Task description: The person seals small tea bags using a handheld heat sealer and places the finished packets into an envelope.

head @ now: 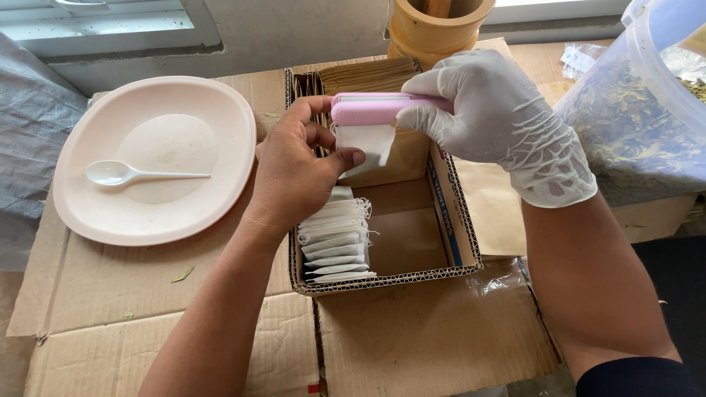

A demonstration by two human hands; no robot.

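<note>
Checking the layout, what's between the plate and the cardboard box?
In the head view, the bare left hand lies between the plate and the box, over flat cardboard.

sealer: glossy pink plastic; box: rough corrugated cardboard; plate: matt plastic

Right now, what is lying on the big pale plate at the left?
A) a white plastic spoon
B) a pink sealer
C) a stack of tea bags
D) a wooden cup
A: a white plastic spoon lies alone on the pale plate, while the pink sealer is clamped on a small white bag between the gloved right hand and the bare left hand, over the cardboard box.
</note>
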